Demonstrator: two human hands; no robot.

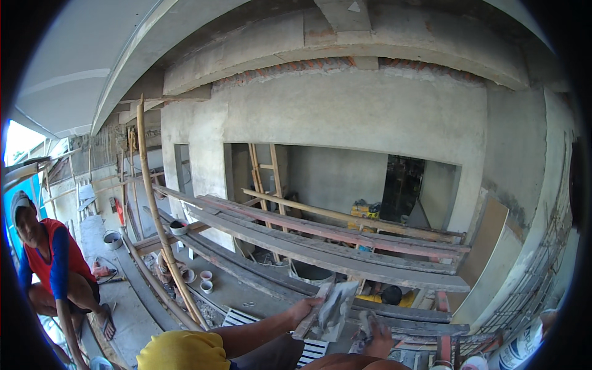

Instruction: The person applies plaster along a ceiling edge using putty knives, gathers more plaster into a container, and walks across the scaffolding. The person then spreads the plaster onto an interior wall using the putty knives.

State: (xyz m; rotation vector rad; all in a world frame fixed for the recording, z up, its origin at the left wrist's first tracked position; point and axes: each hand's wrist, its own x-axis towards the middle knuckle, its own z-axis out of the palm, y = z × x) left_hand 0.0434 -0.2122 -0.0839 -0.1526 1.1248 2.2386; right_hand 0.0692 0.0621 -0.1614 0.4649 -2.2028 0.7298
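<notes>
My left hand (303, 312) grips the edge of a flat mortar board (325, 327), with fingers and thumb closed on it. Wet grey mortar (338, 303) is spread over the board's face, which tilts toward the right. Just right of the board is my right hand (377, 341), lower and near the bottom of the view. Its fingers look curled around something grey and mortar-smeared that I cannot make out. The two hands are apart. A yellow sleeve (182, 351) covers my left upper arm.
Long scaffold planks (333, 250) cross in front of a plastered wall (345, 111) with an opening. A bamboo pole (157, 203) stands at left. A person in red and blue (58, 259) crouches at far left. Another person in yellow (394, 296) is below the planks. Buckets (113, 240) stand around.
</notes>
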